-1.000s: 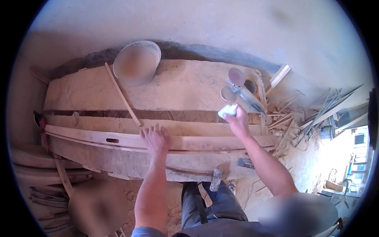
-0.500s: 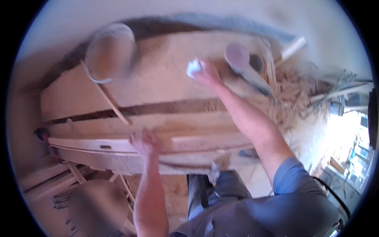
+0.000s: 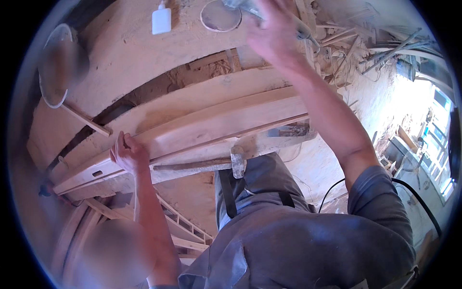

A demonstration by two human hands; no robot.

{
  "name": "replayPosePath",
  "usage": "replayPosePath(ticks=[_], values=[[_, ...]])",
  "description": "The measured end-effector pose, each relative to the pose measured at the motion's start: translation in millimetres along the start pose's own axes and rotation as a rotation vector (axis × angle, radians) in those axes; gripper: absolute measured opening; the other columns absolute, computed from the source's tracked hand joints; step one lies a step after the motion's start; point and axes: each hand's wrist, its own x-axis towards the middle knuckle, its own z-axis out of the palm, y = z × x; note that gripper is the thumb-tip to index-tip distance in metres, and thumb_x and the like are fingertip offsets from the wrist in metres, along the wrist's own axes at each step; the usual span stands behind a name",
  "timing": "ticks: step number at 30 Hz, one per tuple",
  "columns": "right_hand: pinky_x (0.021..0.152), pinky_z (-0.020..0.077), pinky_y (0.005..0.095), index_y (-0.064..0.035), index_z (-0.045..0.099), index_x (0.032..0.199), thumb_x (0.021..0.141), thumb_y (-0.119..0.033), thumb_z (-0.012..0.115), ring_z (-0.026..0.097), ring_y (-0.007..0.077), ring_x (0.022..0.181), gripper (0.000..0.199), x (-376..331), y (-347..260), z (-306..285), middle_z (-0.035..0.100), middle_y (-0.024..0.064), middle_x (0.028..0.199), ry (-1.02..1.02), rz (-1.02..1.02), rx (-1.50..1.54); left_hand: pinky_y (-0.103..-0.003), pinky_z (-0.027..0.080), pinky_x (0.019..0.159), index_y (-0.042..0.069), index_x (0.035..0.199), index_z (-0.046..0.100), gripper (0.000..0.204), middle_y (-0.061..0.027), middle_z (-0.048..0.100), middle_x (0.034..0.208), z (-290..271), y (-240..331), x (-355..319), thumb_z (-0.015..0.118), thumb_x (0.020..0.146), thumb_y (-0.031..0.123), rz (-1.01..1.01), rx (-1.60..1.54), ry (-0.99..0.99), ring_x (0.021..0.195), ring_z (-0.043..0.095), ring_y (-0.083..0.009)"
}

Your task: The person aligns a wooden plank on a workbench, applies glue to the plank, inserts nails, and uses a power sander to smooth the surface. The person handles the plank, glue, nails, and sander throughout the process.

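Left hand (image 3: 127,155) clamped on the wooden plank (image 3: 216,123); right hand (image 3: 272,31), fingers apart, near white bottle (image 3: 161,20).

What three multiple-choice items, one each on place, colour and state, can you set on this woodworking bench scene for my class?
1. Where does the hammer lie?
A. on the near edge of the bench, below the long plank
B. on the floor
C. in the right hand

2. What colour is the small bottle?
A. red
B. white
C. black

3. What is the left hand doing?
A. hanging free
B. holding the bottle
C. gripping the long plank

Answers: 1 A, it rests under the plank beside the person's lap; 2 B, it shows white against the wood; 3 C, its fingers curl over the plank's edge.
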Motion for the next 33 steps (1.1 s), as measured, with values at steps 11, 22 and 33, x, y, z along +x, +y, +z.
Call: replayPosePath(ticks=[11, 22, 33], values=[[0.098, 0.0518, 0.052, 0.0023, 0.055, 0.133, 0.079, -0.009, 0.071, 0.061, 0.0461, 0.119, 0.057, -19.5, 63.7, -36.2, 0.062, 0.0287, 0.125, -0.478, 0.402, -0.391, -0.044, 0.04, 0.108, 0.005, 0.116, 0.078, 0.039, -0.0127, 0.075, 0.09, 9.5, -11.2, 3.2, 0.058, 0.097, 0.033, -0.026, -0.021, 0.013, 0.097, 0.065, -0.0301], [0.089, 0.058, 0.043, -0.0027, 0.074, 0.103, 0.075, -0.009, 0.072, 0.074, 0.0358, 0.099, 0.029, 12.0, 39.7, -64.2, 0.075, 0.0239, 0.098, -0.474, 0.272, -0.556, -0.044, 0.037, 0.112, 0.005, 0.117, 0.078, 0.039, -0.014, 0.076, 0.094, 5.2, 3.2, 7.1, 0.056, 0.098, 0.032, -0.012, -0.001, 0.031, 0.101, 0.066, -0.0299], [0.093, 0.0567, 0.0489, -0.0013, 0.058, 0.131, 0.083, -0.01, 0.068, 0.07, 0.0387, 0.111, 0.049, -8.2, 29.7, -64.0, 0.073, 0.0224, 0.114, -0.587, 0.524, -0.53, -0.043, 0.039, 0.109, 0.008, 0.113, 0.079, 0.04, -0.0145, 0.077, 0.094, -1.4, 10.7, 1.9, 0.053, 0.098, 0.035, -0.006, -0.008, 0.041, 0.098, 0.065, -0.0306]])
